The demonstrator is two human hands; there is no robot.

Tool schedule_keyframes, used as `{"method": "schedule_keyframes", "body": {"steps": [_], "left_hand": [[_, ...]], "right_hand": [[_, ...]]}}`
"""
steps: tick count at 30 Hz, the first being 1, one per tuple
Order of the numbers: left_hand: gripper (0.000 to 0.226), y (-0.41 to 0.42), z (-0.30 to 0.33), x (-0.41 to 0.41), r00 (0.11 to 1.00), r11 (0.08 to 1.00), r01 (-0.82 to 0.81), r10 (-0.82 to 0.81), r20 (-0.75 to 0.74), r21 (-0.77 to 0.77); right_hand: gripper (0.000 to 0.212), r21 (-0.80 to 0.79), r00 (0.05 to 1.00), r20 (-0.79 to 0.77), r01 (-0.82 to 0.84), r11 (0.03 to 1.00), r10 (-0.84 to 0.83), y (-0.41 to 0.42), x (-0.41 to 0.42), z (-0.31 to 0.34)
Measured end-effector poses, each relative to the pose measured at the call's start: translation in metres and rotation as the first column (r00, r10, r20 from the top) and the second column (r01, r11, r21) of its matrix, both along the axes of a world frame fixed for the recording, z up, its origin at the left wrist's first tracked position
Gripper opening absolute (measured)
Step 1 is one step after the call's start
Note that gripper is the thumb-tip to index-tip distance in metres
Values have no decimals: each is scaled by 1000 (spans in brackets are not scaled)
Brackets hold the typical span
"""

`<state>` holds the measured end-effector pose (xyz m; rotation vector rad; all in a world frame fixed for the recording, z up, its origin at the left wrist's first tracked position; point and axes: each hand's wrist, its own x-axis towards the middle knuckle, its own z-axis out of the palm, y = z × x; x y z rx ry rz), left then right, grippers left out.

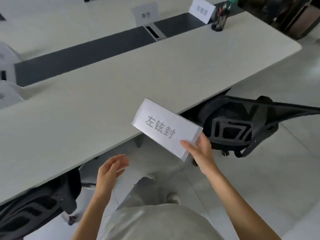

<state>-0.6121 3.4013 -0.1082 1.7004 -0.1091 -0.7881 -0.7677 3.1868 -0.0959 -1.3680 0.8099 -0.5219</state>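
Head: card (164, 129) up-left from right grip (199, 150)

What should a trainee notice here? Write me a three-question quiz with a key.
1. Which hand holds the printed name card?
2. True or false: the left hand is open and holds nothing.
3. Where at the table does the pen cup stand? A) near edge B) far right corner C) underneath
Key: 1. The right hand, pinching the card's near end. 2. True. 3. B.
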Motion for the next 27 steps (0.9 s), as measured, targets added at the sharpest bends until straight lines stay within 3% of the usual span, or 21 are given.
{"method": "schedule_keyframes", "body": {"steps": [8, 15, 19, 27], "left_hand": [[24, -86, 10, 135, 989, 983, -142, 144, 12, -121], [19, -182, 27, 241, 987, 996, 88, -83, 135, -30], [14, -230, 20, 273, 981, 997, 73, -70, 182, -9], [14, -339, 7, 307, 997, 987, -73, 78, 29, -144]], "right_hand": [[56, 92, 993, 37, -116, 989, 113, -72, 135, -10], [55, 123, 981, 20, -192, 974, 191, -132, 200, -9], [52, 110, 964, -11, -262, 959, 265, -198, 239, -6], [48, 219, 839, -7, -530, 819, 545, -358, 311, -11]]}}
